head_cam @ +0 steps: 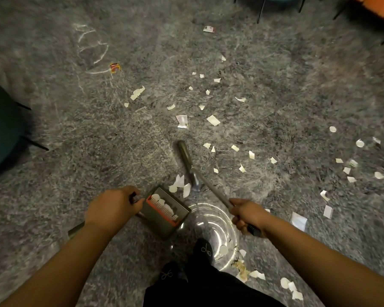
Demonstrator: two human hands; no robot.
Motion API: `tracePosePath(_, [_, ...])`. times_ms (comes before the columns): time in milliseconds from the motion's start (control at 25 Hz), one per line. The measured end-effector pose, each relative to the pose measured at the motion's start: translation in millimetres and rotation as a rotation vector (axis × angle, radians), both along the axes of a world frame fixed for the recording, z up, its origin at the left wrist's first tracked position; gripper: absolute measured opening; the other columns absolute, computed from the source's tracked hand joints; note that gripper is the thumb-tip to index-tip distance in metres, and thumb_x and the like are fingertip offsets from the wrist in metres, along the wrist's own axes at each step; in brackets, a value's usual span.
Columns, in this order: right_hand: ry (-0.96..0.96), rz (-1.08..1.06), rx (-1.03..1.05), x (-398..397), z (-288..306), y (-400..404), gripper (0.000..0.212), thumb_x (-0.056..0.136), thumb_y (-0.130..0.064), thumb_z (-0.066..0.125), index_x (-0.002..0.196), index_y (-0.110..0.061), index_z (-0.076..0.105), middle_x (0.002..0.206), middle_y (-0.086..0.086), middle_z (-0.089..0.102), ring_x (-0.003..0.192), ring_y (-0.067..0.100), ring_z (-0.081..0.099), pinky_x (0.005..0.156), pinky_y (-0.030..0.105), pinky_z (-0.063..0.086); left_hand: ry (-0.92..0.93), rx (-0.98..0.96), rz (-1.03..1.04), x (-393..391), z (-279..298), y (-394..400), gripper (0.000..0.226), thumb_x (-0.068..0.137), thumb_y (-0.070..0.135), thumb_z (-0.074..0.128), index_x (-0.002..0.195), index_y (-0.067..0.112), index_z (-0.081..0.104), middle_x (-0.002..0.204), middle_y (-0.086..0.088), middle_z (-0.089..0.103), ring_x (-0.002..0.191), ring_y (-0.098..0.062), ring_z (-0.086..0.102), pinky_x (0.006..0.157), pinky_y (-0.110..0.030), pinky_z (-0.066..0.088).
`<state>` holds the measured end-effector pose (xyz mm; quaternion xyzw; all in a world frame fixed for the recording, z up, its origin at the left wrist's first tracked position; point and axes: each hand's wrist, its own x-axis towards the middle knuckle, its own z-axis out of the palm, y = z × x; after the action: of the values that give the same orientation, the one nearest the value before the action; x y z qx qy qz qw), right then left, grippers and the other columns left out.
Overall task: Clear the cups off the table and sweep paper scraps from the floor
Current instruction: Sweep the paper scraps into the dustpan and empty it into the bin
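I look down at a grey carpet strewn with several white paper scraps [213, 120]. My left hand [111, 207] grips the handle of a grey dustpan [166, 212] with an orange comb edge; a few scraps lie inside it. My right hand [245, 214] grips the grey handle of a broom [186, 159], whose dark head rests on the carpet just beyond the dustpan. Two or three larger scraps [180, 182] lie between the broom head and the dustpan mouth. No cups are in view.
A clear plastic bag or bin [211, 224] sits by my black shoes [203, 249]. A teal chair [2, 127] stands at the left, more chair legs [261, 12] at the top right. Coloured wrappers [115, 67] and chalk marks [91, 45] lie farther off.
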<state>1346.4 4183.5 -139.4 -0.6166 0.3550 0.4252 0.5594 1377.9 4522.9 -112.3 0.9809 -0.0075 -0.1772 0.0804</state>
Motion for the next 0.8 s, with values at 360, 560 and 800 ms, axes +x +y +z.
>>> tracePosePath(360, [0.093,0.112,-0.017,60,-55,34,0.036,0.098,-0.006,0.034,0.129,-0.018,0.048,0.052,0.002,0.039,0.034,0.007,0.031,0.038,0.012,0.028,-0.071,-0.015,-0.028,0,-14,0,0.028,0.087,0.05,0.06,0.108,0.032,0.066,0.081,-0.001,0.069,0.072,-0.021,0.063,0.055,-0.026,0.041])
tracePosePath(560, [0.19,0.104,0.112,33,-51,50,0.037,0.097,-0.004,0.036,0.125,-0.027,0.045,0.056,0.003,0.039,0.035,0.006,0.033,0.037,0.012,0.028,-0.051,-0.032,0.005,-7,-12,12,0.034,0.087,0.053,0.059,0.114,0.032,0.065,0.088,0.001,0.07,0.075,-0.019,0.064,0.055,-0.024,0.038])
tracePosePath(800, [0.171,0.117,0.141,1,-16,48,0.04,0.096,-0.006,0.041,0.124,-0.034,0.045,0.058,0.003,0.044,0.04,0.007,0.031,0.037,0.014,0.025,0.041,-0.022,0.012,-14,-8,11,0.033,0.091,0.053,0.054,0.116,0.033,0.062,0.081,0.003,0.064,0.07,-0.017,0.056,0.054,-0.027,0.035])
